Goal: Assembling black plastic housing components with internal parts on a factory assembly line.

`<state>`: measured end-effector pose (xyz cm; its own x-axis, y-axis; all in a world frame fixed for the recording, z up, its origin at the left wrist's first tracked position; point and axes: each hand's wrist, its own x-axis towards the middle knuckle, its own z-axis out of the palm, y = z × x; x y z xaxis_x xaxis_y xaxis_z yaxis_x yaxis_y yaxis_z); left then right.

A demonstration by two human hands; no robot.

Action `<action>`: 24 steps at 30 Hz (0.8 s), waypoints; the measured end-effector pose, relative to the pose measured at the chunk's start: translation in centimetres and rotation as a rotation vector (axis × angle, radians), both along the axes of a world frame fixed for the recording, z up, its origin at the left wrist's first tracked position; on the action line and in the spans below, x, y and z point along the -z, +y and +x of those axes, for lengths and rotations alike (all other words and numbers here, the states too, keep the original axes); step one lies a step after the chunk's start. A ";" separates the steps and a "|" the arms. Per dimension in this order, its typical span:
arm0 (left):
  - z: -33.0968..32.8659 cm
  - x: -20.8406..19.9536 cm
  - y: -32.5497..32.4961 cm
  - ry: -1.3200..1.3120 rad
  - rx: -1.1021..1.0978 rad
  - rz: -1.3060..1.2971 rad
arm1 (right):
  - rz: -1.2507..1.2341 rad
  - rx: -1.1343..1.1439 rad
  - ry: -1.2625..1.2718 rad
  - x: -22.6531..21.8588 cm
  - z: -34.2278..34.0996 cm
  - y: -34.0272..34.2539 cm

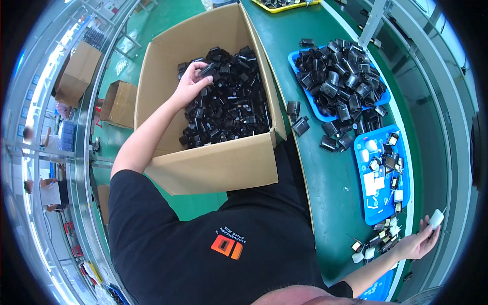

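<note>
My left hand (191, 85) is inside the big cardboard box (218, 165), fingers closed on a small black plastic casing (207, 70). Below it lies a deep heap of similar black casings (231, 109). Far to the right, my right hand (421, 243) reaches past the edge of the green table. Its fingertips pinch a small white blocky piece (436, 218) with a thin stem. Nearest to that hand, black, white and metallic pieces (378, 241) lie loose on the table, beside the blue tray (369, 219) of mixed small parts.
Another blue tray (311, 108) is heaped with black casings, some spilled around it on the green table (325, 183). A yellow tray (287, 8) stands at the far end. Metal framing (452, 168) runs along the right. Cardboard boxes (121, 104) and distant people are at left.
</note>
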<state>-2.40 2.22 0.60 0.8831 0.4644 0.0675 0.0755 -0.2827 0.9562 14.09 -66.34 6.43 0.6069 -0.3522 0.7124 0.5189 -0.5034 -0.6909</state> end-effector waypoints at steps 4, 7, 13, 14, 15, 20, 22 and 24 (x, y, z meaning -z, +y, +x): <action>2.4 -5.3 -5.3 -0.173 -0.026 0.168 | 0.664 -0.480 0.089 -1.3 0.6 1.8; 4.5 -8.7 -10.6 -0.284 -0.002 0.341 | 0.992 -0.945 0.250 -0.1 1.6 5.8; 9.6 -11.7 -19.9 -0.742 0.403 0.744 | 1.194 -1.135 0.435 -1.1 -1.2 17.3; 10.5 -11.3 -21.4 -0.759 0.442 0.604 | 1.205 -1.231 0.407 -1.1 -1.4 18.5; 11.0 -10.6 -22.7 -0.675 0.516 0.316 | 1.241 -1.281 0.400 -0.9 -1.3 19.2; 13.7 -7.1 -26.0 -0.275 0.777 0.654 | 1.224 -1.269 0.436 1.8 0.2 21.8; 14.1 -6.3 -26.1 -0.098 0.870 0.863 | 1.185 -1.193 0.404 2.6 1.7 21.2; 12.9 -6.6 -27.8 0.041 0.871 0.994 | 1.120 -1.104 0.419 2.9 2.7 20.1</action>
